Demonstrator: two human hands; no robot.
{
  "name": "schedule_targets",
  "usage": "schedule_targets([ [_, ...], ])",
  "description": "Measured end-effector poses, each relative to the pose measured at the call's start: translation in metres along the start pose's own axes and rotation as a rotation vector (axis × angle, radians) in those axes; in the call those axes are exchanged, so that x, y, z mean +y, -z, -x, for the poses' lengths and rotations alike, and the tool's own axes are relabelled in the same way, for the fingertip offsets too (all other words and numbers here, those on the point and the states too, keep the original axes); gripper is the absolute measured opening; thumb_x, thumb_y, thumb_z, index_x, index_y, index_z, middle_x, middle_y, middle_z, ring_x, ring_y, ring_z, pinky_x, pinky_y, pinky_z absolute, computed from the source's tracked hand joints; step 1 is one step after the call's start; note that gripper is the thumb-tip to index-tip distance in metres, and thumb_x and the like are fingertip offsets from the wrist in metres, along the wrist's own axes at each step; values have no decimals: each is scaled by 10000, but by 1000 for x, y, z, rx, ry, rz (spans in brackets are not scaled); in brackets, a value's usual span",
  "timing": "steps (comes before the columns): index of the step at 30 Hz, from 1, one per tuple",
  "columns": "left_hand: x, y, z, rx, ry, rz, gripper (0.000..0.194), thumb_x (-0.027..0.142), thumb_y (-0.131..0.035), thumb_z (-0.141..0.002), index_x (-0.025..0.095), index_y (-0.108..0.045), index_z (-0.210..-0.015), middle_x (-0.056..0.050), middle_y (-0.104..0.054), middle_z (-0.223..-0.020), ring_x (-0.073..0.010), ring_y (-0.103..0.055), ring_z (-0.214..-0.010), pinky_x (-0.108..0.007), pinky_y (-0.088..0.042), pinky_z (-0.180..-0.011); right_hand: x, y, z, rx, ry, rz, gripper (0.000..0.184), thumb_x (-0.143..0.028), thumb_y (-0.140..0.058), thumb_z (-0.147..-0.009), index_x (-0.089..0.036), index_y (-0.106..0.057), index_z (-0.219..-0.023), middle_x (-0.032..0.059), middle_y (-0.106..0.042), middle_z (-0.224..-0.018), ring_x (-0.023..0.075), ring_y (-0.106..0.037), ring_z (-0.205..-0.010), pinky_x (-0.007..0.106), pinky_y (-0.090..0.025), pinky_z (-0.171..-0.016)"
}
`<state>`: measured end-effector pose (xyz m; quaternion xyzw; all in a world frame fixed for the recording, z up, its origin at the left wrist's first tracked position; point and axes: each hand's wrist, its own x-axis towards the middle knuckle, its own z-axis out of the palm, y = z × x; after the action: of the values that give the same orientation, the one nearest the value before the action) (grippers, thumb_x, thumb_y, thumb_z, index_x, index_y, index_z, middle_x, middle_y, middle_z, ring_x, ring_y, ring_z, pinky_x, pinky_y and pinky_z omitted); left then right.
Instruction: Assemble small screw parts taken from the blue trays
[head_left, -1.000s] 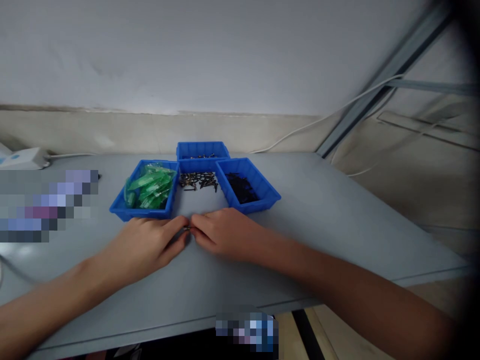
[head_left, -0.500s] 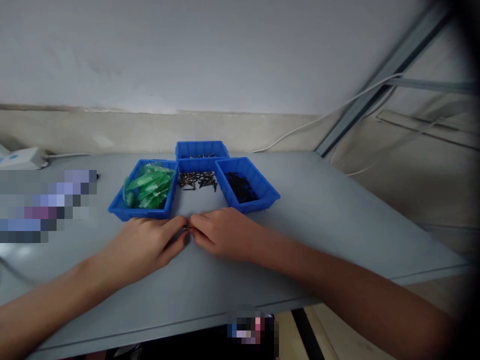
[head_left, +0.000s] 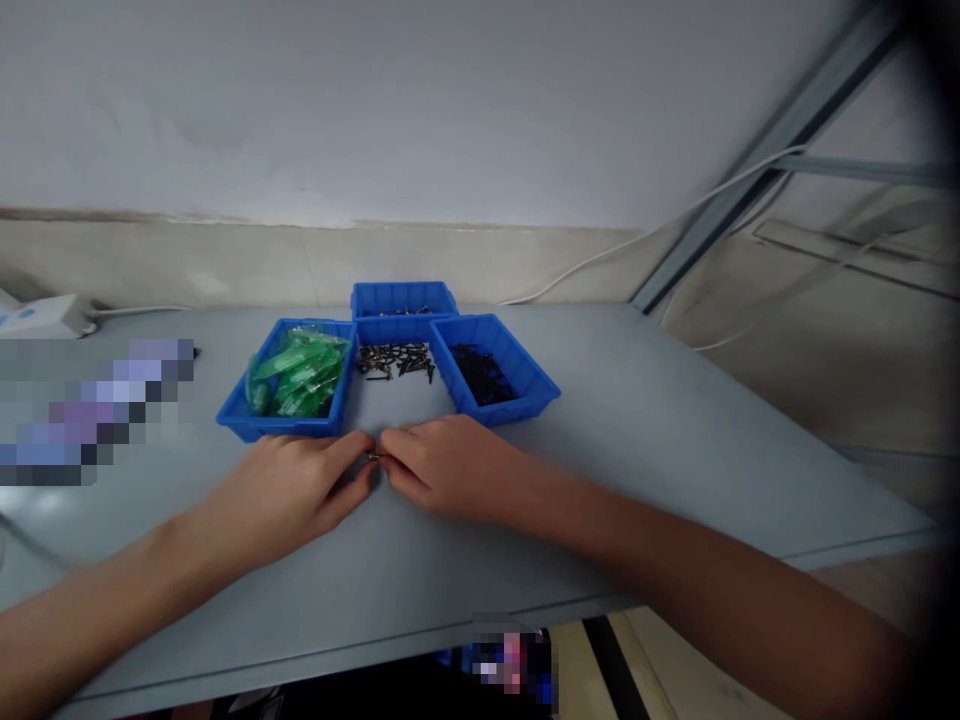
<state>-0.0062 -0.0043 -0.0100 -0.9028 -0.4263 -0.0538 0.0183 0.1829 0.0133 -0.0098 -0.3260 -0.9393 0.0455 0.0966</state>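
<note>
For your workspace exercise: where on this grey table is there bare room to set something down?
Bare grey table lies right of the right-hand blue plastic tray, and near the front edge. Crowded: the trays, loose dark screws and both hands meeting at centre.

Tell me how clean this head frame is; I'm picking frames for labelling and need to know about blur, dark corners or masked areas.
Head view: light is soft and even; the blue trays are fairly sharp, but the small part pinched between left hand and right hand is too tiny to identify. The right edge darkens, lines bend, and pixelated blocks mask the left side and bottom edge.
</note>
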Motion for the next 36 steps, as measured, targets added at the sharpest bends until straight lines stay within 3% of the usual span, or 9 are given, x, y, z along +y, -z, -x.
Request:
schedule_targets([
  [15, 0, 2, 0, -45, 23, 36, 240, 323, -346, -876, 180, -506, -770, -7, -599, -633, -162, -590, -564, -259, -334, -487, 0, 0, 0, 1, 1, -8, 135, -249, -420, -846, -154, -513, -822, 26, -620, -729, 122, -517, -585, 254, -270, -523],
  [36, -1, 1, 0, -18, 13, -1, 274, 336, -309, -890, 185, -518, -797, -11, -601, -617, -179, -594, -552, -272, -342, -488, 1, -2, 0, 19, 7, 64, 132, -225, -418, -863, -148, -519, -828, 29, -623, -719, 129, -535, -578, 262, -257, -497],
])
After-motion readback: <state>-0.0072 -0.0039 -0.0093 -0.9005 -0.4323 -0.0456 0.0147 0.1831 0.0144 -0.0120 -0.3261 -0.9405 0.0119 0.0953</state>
